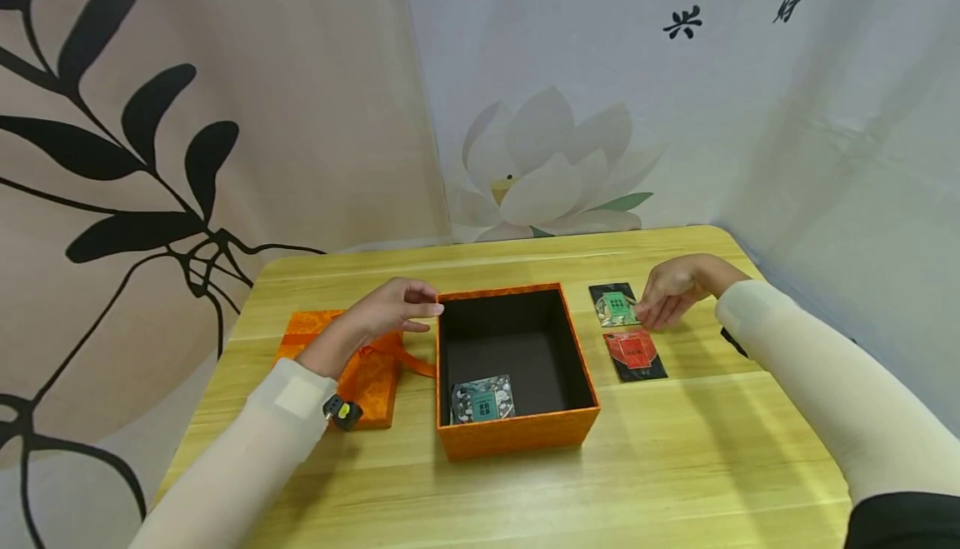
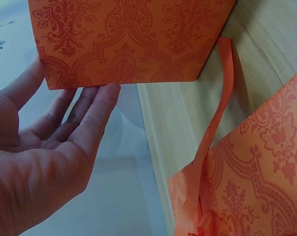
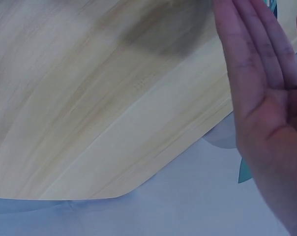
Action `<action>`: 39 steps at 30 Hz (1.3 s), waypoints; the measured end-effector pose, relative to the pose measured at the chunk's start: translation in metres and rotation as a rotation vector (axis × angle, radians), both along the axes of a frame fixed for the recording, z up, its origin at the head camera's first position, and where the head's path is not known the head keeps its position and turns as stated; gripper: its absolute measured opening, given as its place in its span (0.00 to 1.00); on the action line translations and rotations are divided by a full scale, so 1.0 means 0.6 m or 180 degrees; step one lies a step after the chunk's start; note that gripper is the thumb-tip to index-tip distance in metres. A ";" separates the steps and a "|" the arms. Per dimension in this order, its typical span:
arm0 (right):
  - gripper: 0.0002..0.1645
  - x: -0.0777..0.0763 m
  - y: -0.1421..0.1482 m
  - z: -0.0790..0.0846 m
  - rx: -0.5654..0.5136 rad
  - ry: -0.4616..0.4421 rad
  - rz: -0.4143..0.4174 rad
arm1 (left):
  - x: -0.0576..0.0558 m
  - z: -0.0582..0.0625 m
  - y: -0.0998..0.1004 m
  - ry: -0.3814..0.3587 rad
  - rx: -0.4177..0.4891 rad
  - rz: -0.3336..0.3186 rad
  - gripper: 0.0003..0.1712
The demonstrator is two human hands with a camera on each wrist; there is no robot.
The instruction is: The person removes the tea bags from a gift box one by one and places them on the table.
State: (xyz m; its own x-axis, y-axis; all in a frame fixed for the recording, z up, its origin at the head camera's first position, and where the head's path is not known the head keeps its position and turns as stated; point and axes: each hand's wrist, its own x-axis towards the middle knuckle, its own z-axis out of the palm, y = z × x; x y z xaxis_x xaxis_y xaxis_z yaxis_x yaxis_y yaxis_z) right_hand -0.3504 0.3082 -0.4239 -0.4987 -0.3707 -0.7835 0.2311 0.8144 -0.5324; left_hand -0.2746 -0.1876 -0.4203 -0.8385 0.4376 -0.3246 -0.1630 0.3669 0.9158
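Observation:
An open orange box (image 1: 517, 439) with a dark inside stands mid-table. My left hand (image 1: 395, 309) grips its back left corner, thumb at the rim; in the left wrist view the fingertips (image 2: 109, 92) meet the edge of its patterned wall (image 2: 124, 39). Inside, at the front left, lies a flat packet with a teal label (image 1: 483, 403). To the right of the box, my right hand (image 1: 675, 291) pinches the right edge of a green-labelled packet (image 1: 617, 305). Just in front of that lies a red-labelled packet (image 1: 635, 356). The right wrist view shows mostly the palm (image 3: 271, 118).
An orange patterned lid (image 1: 378, 395) with an orange ribbon (image 1: 412, 359) lies left of the box, partly under the left forearm. The wooden table (image 1: 675, 466) ends at a printed curtain (image 1: 570, 49) behind and to the sides.

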 end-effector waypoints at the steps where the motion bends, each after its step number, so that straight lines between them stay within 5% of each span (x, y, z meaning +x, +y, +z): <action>1: 0.25 -0.001 0.001 0.000 0.0002 -0.0008 -0.0002 | 0.001 0.001 0.000 0.0002 -0.0001 -0.0004 0.27; 10: 0.25 -0.005 0.002 0.002 -0.0101 -0.0155 -0.0011 | 0.000 0.001 0.001 0.0007 -0.0008 0.0007 0.27; 29: 0.19 -0.009 -0.010 0.032 -0.0995 -0.0487 -0.0280 | 0.001 0.001 0.001 0.0020 0.0010 -0.0002 0.28; 39: 0.21 0.001 -0.052 0.063 -0.1537 -0.0618 -0.0122 | 0.000 0.000 0.000 0.0038 0.0006 -0.0023 0.27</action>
